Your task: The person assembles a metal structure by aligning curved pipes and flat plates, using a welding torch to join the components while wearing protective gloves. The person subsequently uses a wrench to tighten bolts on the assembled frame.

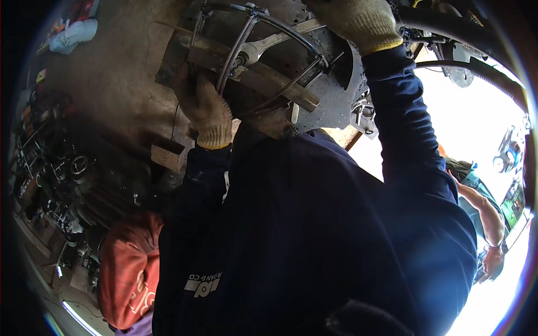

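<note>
My left hand, in a cream knitted work glove, is at the near left side of a frame of bent metal rods. Its fingers are bent and partly in shadow, and they seem closed round the frame's lower left rod. A wrench-like metal bar with a ring end lies inside the frame, over a square bar. Beneath them is a dark metal plate. My right hand, gloved the same way, reaches past the frame at the top right; the picture's edge cuts off its fingers.
A person in an orange-red top is at the lower left, and another person's arm shows at the right. Dark machine parts crowd the left side. A small metal block sits below my left hand. Thick dark hoses curve at the upper right.
</note>
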Demonstrator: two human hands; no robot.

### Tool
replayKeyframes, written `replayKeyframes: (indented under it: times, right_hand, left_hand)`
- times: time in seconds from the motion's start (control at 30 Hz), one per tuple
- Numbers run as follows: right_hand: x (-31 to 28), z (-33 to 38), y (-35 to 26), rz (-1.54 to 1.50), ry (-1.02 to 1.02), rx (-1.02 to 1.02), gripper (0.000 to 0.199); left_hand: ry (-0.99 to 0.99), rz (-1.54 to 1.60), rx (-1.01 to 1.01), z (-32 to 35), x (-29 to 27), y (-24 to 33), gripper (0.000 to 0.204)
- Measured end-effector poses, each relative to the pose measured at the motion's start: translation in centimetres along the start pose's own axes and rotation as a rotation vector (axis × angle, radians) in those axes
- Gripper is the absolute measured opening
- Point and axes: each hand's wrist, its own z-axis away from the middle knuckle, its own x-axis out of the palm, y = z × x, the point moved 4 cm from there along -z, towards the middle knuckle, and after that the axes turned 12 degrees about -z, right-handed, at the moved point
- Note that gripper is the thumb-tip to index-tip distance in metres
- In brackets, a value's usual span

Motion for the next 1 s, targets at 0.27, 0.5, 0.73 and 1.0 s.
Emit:
replayKeyframes:
  times: [0.27, 0.5, 0.73, 1.0]
  right_hand:
    - [0.0, -0.4, -1.2, -0.037, -0.063, 0.169, 0.038]
    - [0.2, -6.2, -3.5, 0.012, -0.176, -0.127, 0.036]
    - [5.7, -16.0, -8.8, 0.192, -0.299, -0.573, 0.038]
    - [-2.0, -7.8, -2.0, 0.085, 0.028, -0.282, 0.045]
  left_hand:
    - [0.029, 0.085, 0.120, 0.5, -0.2, -1.4, 0.055]
    - [0.030, -0.172, 0.196, 0.4, -0.3, -1.6, 0.052]
    - [-0.008, 0.172, -0.073, 0.2, 0.3, 0.4, 0.050]
    - [0.005, -0.292, 0.385, 0.3, -0.4, -1.3, 0.048]
